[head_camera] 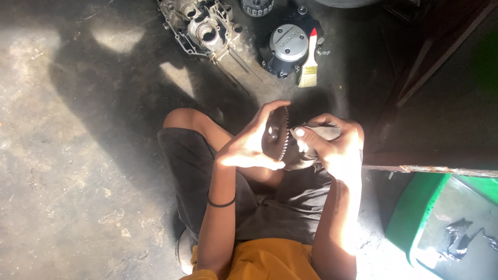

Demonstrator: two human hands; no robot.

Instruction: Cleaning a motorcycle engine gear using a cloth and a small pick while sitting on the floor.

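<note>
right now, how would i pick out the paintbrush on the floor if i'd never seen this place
Look at the concrete floor beyond the person's knees, where engine parts lie. Right of the open engine casing sits a round dark engine cover. The paintbrush leans on its right edge, the only thing there with a red-tipped handle and pale bristles.

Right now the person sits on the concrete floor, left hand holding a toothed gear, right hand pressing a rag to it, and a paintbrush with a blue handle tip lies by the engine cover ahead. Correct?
Nearly. The head view shows the paintbrush has a red handle tip, not blue. The rest holds: the left hand holds the toothed gear, the right hand presses the rag to it, and the brush lies by the engine cover on the concrete floor.
</note>
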